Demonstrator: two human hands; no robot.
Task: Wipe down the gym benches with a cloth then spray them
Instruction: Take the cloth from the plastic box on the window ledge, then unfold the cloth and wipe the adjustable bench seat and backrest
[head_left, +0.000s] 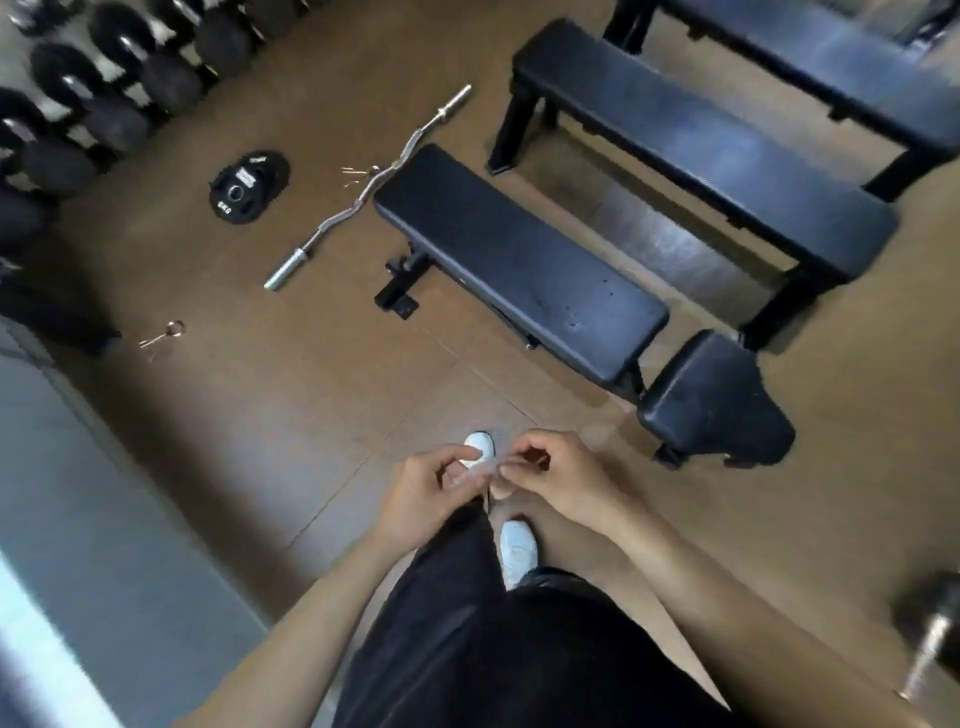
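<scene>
Brown floor (260, 415): bench (519, 270) runs upper-left to lower-right; left hand (431, 488) and right hand (550, 478) pinch a pale thing (485, 467).

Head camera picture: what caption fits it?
Left hand and right hand pinch a small pale thing near black gym benches.

Person, viewed from above. Black trousers (457, 582), loose in the leg. Black top (545, 665); the line between the two is hard to make out. White shoes (517, 551), plain toes. Forearms bare to the frame edge. Left hand (431, 488) and right hand (550, 478) bare.
</scene>
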